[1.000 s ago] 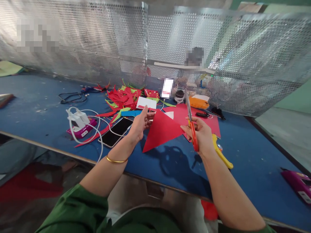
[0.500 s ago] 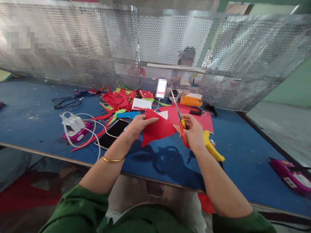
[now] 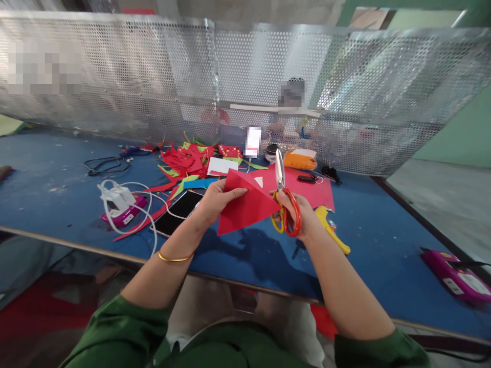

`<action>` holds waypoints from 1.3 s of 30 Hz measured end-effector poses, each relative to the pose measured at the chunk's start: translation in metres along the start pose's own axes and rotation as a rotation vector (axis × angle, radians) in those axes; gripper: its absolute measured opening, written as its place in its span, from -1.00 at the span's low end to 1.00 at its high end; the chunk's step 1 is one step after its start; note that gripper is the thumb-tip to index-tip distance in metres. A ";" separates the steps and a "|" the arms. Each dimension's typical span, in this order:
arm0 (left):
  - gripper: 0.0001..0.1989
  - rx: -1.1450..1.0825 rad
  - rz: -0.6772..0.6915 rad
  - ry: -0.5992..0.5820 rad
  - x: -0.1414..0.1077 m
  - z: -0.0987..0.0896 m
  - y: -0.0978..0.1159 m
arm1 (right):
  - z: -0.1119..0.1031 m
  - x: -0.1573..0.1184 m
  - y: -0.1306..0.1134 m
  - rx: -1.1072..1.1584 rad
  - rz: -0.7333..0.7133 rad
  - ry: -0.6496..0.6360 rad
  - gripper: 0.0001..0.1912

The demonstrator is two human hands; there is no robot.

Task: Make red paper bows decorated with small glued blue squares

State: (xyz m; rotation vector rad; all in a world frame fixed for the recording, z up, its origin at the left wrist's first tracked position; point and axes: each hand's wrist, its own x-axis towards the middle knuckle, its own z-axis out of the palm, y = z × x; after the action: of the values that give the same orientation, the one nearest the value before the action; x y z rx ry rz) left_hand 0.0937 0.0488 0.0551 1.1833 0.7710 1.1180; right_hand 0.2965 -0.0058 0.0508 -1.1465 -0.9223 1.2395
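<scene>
A piece of red paper (image 3: 249, 207) is pinched at its left side by my left hand (image 3: 215, 202), thumb on top. My right hand (image 3: 303, 214) holds scissors (image 3: 280, 176) with red and yellow handles, blades pointing up and away from me and close together. Fingers of that hand also seem to touch the paper's right corner. Behind the held piece, a larger red sheet (image 3: 326, 192) lies on the blue table (image 3: 368, 225). A yellow-handled tool (image 3: 335, 235) rests beside my right wrist, partly hidden.
Red and green paper scraps (image 3: 187, 159) are heaped at the back, near a white card (image 3: 223, 166). A dark-screened phone (image 3: 178, 212) and a purple power strip (image 3: 126, 214) with white cables lie left. Another purple device (image 3: 456, 276) sits right. A perforated metal screen (image 3: 253, 61) stands behind.
The scissors have turned in my right hand, so their handles now show broadside with the blades more upright. The red paper has tilted and shifted slightly left.
</scene>
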 end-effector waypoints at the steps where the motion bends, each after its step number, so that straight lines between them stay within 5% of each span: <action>1: -0.72 0.013 -0.018 -0.015 0.001 0.000 0.000 | 0.000 0.000 0.001 0.000 0.009 -0.015 -0.48; 14: -0.58 -0.079 -0.334 -0.206 0.011 -0.010 -0.008 | -0.006 0.005 0.008 -0.019 0.009 -0.040 -0.47; 22: -0.70 0.016 -0.224 -0.046 0.008 -0.010 -0.014 | -0.007 0.003 0.000 -0.071 0.023 -0.044 -0.48; 28: -0.71 -0.008 -0.265 -0.106 0.006 -0.017 -0.012 | 0.000 0.001 0.003 -0.086 -0.015 -0.042 -0.43; 33: -0.70 -0.013 -0.174 -0.035 0.008 -0.022 -0.008 | 0.002 -0.005 -0.001 -0.128 -0.188 0.024 -0.40; 39: -0.64 -0.020 -0.095 0.018 0.011 -0.030 -0.002 | -0.022 -0.042 -0.011 -0.250 -0.196 -0.277 -0.47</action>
State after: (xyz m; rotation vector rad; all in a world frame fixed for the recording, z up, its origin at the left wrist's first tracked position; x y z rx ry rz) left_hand 0.0699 0.0692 0.0465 1.1096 0.8196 1.0563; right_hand 0.3150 -0.0500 0.0596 -1.0616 -1.3962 1.1618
